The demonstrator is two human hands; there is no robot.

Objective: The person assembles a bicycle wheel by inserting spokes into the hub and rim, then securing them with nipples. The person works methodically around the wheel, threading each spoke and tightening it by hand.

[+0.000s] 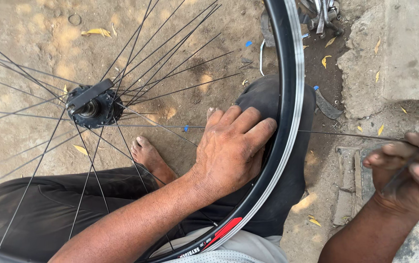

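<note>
Left hand (pixel 231 148) flat on rim (pixel 287 122) | right hand (pixel 409 170) seemingly pinching spoke (pixel 346 135)

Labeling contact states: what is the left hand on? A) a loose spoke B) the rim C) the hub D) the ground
B: the left hand lies flat across the inner side of the black rim, fingers reaching its edge, well away from the hub; the right hand pinches the thin spoke outside the rim.
</note>
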